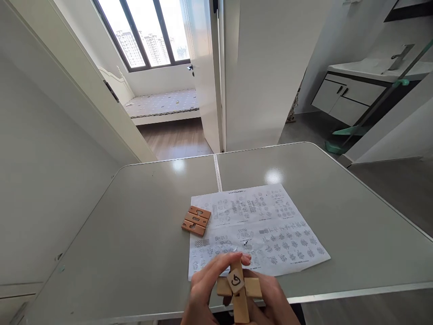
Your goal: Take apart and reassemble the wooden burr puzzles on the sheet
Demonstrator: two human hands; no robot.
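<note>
Fingers of the left hand (208,286) curl over the top of a pale wooden cross-shaped block (235,280) while the right hand (273,295) closes in from its other side, so the block is held between both. It sits above the middle of the near edge of a grey table (135,262). Several bars appear fitted together, one end marked in black; whether the block is complete, I cannot tell. Beyond it, a printed sheet (250,230) lies flat. Three reddish-brown slotted pieces (196,220) straddle the sheet's left edge near its far corner, side by side, seemingly not yet joined crosswise.
</note>
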